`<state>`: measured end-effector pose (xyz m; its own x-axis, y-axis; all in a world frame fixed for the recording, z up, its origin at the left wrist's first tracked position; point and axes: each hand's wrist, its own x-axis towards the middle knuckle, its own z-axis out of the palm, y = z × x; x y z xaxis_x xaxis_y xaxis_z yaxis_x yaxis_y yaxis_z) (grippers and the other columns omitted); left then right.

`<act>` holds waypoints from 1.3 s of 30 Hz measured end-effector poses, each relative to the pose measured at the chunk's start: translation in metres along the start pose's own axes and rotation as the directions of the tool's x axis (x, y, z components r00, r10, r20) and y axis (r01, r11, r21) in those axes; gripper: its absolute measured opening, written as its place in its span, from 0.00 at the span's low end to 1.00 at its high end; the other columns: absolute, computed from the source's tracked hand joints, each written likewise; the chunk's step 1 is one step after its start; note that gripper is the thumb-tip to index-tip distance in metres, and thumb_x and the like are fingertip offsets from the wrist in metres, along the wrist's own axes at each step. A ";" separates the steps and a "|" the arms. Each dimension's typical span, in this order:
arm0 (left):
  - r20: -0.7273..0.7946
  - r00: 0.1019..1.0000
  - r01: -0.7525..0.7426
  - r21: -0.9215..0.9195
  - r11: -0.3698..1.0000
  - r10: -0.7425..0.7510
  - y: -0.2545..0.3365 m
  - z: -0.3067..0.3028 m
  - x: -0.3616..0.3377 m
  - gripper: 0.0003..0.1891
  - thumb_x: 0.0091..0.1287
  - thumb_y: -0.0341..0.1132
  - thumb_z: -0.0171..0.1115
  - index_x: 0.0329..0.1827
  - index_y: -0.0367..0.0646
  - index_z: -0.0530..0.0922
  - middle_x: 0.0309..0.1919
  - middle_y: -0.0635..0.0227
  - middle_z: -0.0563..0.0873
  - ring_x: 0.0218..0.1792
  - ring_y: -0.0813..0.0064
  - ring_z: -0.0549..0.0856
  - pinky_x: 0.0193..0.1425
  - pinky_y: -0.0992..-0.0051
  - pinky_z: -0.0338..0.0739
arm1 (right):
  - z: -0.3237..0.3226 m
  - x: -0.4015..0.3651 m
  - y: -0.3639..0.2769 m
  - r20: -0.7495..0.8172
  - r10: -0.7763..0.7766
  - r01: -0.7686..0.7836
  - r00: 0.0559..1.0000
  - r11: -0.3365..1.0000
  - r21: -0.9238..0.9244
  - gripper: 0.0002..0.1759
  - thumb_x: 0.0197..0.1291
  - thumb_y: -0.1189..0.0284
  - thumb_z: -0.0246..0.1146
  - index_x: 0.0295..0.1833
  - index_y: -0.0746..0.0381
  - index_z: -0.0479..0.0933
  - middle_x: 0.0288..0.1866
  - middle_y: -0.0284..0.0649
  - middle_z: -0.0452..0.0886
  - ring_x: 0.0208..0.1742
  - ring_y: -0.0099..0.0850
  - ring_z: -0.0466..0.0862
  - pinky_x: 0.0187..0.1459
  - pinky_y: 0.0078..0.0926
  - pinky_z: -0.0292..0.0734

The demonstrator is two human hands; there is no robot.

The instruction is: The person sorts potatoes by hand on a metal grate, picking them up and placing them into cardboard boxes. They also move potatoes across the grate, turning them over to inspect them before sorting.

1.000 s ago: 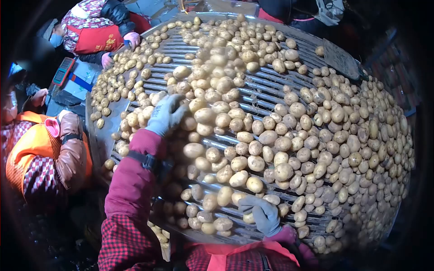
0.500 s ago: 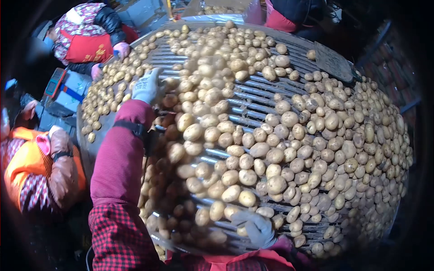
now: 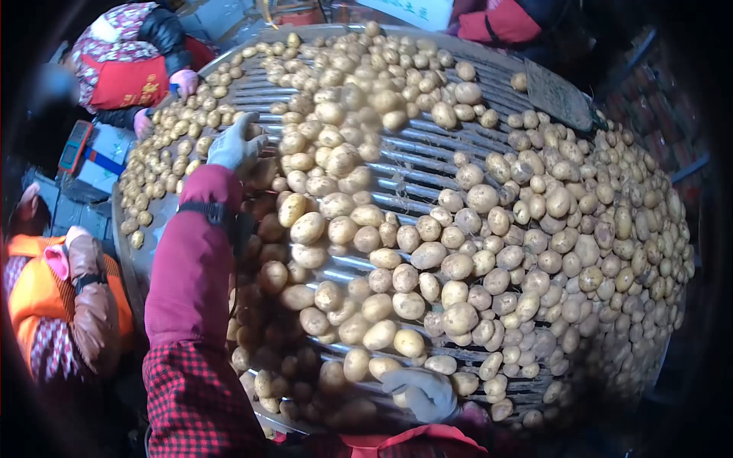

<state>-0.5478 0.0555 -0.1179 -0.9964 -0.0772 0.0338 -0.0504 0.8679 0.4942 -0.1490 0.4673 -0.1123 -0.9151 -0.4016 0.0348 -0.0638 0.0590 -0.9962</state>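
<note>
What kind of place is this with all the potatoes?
Probably a potato sorting line: potatoes cover a bed of metal rollers, the left hand is gloved, and a co-worker stands alongside.

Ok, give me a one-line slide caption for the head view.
Gloved left hand stretched far over potatoes on a slatted table, gloved right hand on potatoes at the near edge.

Matt, dusty-skinned potatoes [image 3: 412,305], glossy metal roller bars [image 3: 427,164], knit cloth gloves [image 3: 233,145]

gold characters on red apron [image 3: 126,82] unreadable, white sign [image 3: 408,11] lettering illegible
</note>
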 end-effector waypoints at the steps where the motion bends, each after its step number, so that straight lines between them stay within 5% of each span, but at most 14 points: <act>1: -0.034 0.999 -0.011 -0.394 0.919 -0.003 -0.016 -0.001 -0.008 0.31 0.70 0.48 0.70 0.74 0.46 0.75 0.56 0.57 0.87 0.56 0.64 0.87 0.61 0.64 0.81 | -0.001 -0.001 -0.002 0.001 0.017 -0.017 1.000 1.000 0.005 0.17 0.67 0.84 0.57 0.59 0.70 0.82 0.47 0.47 0.90 0.46 0.39 0.92 0.51 0.34 0.87; 2: -0.068 0.998 -0.045 -0.722 0.690 -0.006 -0.022 -0.007 -0.020 0.29 0.73 0.45 0.68 0.72 0.41 0.75 0.51 0.60 0.87 0.51 0.70 0.87 0.57 0.68 0.82 | 0.000 -0.003 -0.004 0.003 0.035 -0.035 0.999 0.999 0.013 0.17 0.67 0.84 0.56 0.58 0.70 0.82 0.47 0.48 0.90 0.46 0.38 0.92 0.51 0.34 0.87; 8: 0.049 0.993 0.043 -0.997 -0.058 -0.111 0.019 -0.081 -0.201 0.33 0.80 0.63 0.52 0.73 0.45 0.73 0.47 0.56 0.90 0.29 0.65 0.90 0.29 0.69 0.85 | 0.018 -0.012 -0.005 -0.096 0.183 -0.165 0.978 0.972 0.167 0.21 0.73 0.80 0.48 0.63 0.72 0.80 0.50 0.48 0.90 0.50 0.33 0.89 0.54 0.30 0.86; 12: -0.050 0.984 -0.073 -0.988 -0.137 -0.169 0.026 -0.086 -0.303 0.32 0.81 0.55 0.55 0.80 0.45 0.66 0.50 0.61 0.89 0.42 0.69 0.92 0.34 0.75 0.87 | 0.024 -0.019 0.018 -0.152 0.160 -0.133 0.975 0.976 0.172 0.22 0.79 0.71 0.48 0.69 0.72 0.74 0.56 0.51 0.87 0.49 0.34 0.88 0.49 0.30 0.86; 16: -0.123 0.942 -0.102 -0.991 0.083 -0.311 0.000 -0.093 -0.416 0.31 0.80 0.41 0.59 0.81 0.36 0.64 0.53 0.67 0.85 0.49 0.78 0.86 0.48 0.76 0.87 | 0.022 -0.017 0.031 -0.168 0.091 -0.067 0.981 0.987 0.143 0.27 0.82 0.61 0.52 0.73 0.73 0.69 0.58 0.52 0.85 0.46 0.31 0.87 0.42 0.25 0.85; 17: -0.229 0.892 -0.093 -0.937 0.337 -0.391 -0.012 -0.093 -0.442 0.28 0.80 0.37 0.58 0.79 0.35 0.67 0.52 0.68 0.84 0.51 0.78 0.85 0.53 0.75 0.86 | 0.022 -0.017 0.034 -0.176 0.097 -0.069 0.980 0.985 0.158 0.28 0.82 0.60 0.52 0.73 0.73 0.69 0.58 0.52 0.84 0.47 0.31 0.87 0.43 0.25 0.85; 19: -0.299 0.791 -0.220 -0.953 0.207 -0.534 -0.025 -0.094 -0.491 0.26 0.78 0.33 0.60 0.77 0.35 0.69 0.51 0.68 0.83 0.52 0.77 0.85 0.57 0.74 0.84 | 0.024 -0.014 0.029 -0.189 0.149 -0.114 0.971 0.976 0.186 0.29 0.82 0.59 0.52 0.75 0.72 0.68 0.60 0.52 0.84 0.48 0.30 0.87 0.44 0.25 0.84; 23: -0.268 0.519 0.044 -0.940 0.338 -0.811 -0.060 -0.093 -0.583 0.25 0.72 0.24 0.60 0.74 0.36 0.72 0.49 0.66 0.84 0.36 0.76 0.83 0.34 0.75 0.84 | 0.026 -0.013 0.035 -0.216 0.143 -0.092 0.966 0.968 0.233 0.28 0.82 0.64 0.52 0.75 0.74 0.68 0.61 0.52 0.84 0.48 0.32 0.87 0.44 0.27 0.85; 24: -0.324 0.491 0.018 -0.924 0.381 -0.809 -0.094 -0.078 -0.601 0.25 0.73 0.26 0.59 0.74 0.35 0.72 0.47 0.67 0.85 0.37 0.76 0.83 0.40 0.75 0.84 | 0.023 -0.013 0.041 -0.197 0.128 -0.071 0.972 0.960 0.271 0.26 0.82 0.64 0.54 0.74 0.72 0.70 0.59 0.51 0.84 0.49 0.32 0.88 0.46 0.28 0.85; 27: -0.286 0.493 0.072 -0.928 0.366 -0.822 -0.198 -0.039 -0.648 0.12 0.79 0.41 0.56 0.41 0.42 0.80 0.36 0.72 0.80 0.40 0.77 0.80 0.52 0.73 0.81 | 0.026 -0.014 0.026 -0.190 0.120 -0.076 0.974 0.972 0.222 0.21 0.82 0.69 0.53 0.72 0.68 0.74 0.59 0.47 0.86 0.49 0.29 0.88 0.48 0.27 0.86; 31: -0.284 0.314 0.382 -0.836 0.394 -0.906 -0.160 -0.038 -0.633 0.33 0.79 0.48 0.61 0.80 0.39 0.67 0.65 0.58 0.81 0.55 0.66 0.84 0.61 0.67 0.82 | 0.029 -0.015 0.012 -0.199 0.132 -0.085 0.971 0.970 0.228 0.21 0.83 0.69 0.51 0.73 0.69 0.73 0.60 0.48 0.86 0.51 0.30 0.88 0.52 0.29 0.86; 34: -0.636 0.615 0.461 -0.190 0.867 -0.466 -0.101 -0.045 -0.589 0.35 0.75 0.40 0.65 0.81 0.37 0.65 0.71 0.52 0.76 0.69 0.58 0.78 0.75 0.60 0.71 | 0.031 -0.016 0.009 -0.219 0.109 -0.059 0.970 0.973 0.223 0.21 0.83 0.70 0.52 0.72 0.70 0.73 0.60 0.48 0.86 0.52 0.31 0.88 0.54 0.30 0.86; 37: -0.541 0.841 -0.079 -0.087 0.993 0.019 -0.003 -0.039 -0.529 0.30 0.71 0.33 0.67 0.75 0.35 0.71 0.73 0.50 0.76 0.72 0.54 0.75 0.80 0.59 0.66 | 0.030 -0.019 0.006 -0.229 0.095 -0.066 0.969 0.989 0.130 0.21 0.82 0.72 0.53 0.72 0.70 0.74 0.61 0.47 0.86 0.54 0.30 0.88 0.58 0.28 0.83; 39: -0.300 0.885 -0.384 -0.036 0.923 0.357 0.068 -0.033 -0.492 0.26 0.65 0.30 0.71 0.67 0.40 0.80 0.59 0.53 0.87 0.65 0.51 0.83 0.75 0.57 0.72 | 0.028 -0.023 0.008 -0.209 0.079 -0.049 0.975 0.988 0.148 0.21 0.81 0.72 0.54 0.73 0.70 0.74 0.62 0.46 0.85 0.59 0.29 0.86 0.62 0.27 0.81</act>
<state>-0.0586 0.1362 -0.0720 -0.8795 0.0945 0.4665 0.3387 0.8128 0.4739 -0.1172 0.4516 -0.1238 -0.9802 -0.1959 -0.0284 0.0403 -0.0572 -0.9975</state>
